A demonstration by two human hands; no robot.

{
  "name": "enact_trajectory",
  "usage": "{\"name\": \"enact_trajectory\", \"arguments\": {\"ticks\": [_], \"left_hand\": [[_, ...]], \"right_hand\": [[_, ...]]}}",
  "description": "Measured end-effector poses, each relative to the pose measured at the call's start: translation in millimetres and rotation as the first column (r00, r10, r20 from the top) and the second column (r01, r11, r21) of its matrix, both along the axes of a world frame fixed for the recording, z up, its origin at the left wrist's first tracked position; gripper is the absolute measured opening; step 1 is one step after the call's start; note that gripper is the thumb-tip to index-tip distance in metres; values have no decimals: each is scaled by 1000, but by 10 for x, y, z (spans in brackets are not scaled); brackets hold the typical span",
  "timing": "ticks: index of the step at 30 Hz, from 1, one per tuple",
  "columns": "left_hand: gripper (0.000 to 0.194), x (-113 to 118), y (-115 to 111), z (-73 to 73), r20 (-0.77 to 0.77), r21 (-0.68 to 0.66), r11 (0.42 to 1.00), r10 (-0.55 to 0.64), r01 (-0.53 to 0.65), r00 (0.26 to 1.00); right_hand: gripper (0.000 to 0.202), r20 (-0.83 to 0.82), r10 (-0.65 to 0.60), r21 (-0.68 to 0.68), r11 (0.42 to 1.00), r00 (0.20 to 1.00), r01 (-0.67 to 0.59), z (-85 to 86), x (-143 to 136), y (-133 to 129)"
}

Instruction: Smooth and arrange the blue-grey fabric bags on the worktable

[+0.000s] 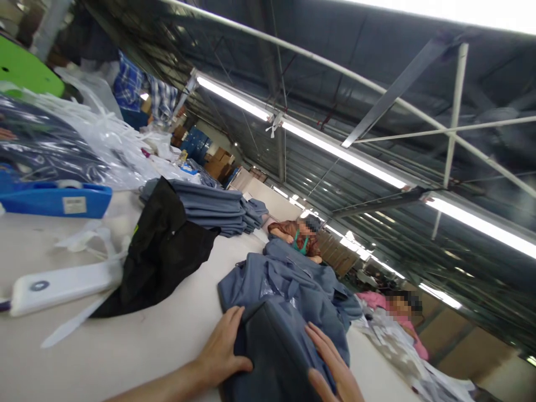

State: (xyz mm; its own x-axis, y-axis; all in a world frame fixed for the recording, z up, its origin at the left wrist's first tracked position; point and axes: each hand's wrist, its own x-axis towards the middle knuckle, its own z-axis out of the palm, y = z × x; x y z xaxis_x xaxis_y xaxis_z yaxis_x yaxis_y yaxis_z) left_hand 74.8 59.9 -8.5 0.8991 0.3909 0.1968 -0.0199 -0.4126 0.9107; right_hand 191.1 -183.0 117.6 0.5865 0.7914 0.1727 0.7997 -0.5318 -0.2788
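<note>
Both hands flat on crumpled grey-blue garment (288,301), folded dark panel uppermost.

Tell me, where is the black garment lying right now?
In the head view, the black garment lies left of centre on the white table, between a white device and the grey-blue stack.

A dark corrugated metal roof (377,61) on steel trusses carries long fluorescent tube lights (335,148) above a pale counter (125,346), with stacked cardboard boxes (218,162) far back in the hall.
</note>
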Motion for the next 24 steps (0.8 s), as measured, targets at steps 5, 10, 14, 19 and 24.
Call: {"name": "enact_trajectory", "arguments": {"ticks": [5,10,14,19,24], "left_hand": [[128,-16,-57,27,44,34,998,-46,45,998],[137,94,-94,-50,-70,-103,994,25,-33,997],[84,258,-4,-107,-62,-53,995,79,-82,995],[20,465,146,-247,-58,57,994,92,-88,994],[3,539,241,-339,20,21,999,28,-28,999]], "right_hand": [[103,178,-79,-330,934,981,135,169,-371,755],[53,263,-69,-352,922,962,163,-261,-112,741],[41,528,127,-96,991,840,-90,-701,8,680],[60,875,232,-64,925,424,-375,-1153,-244,786],[53,801,260,-27,916,540,-401,-1203,-338,721]]}}
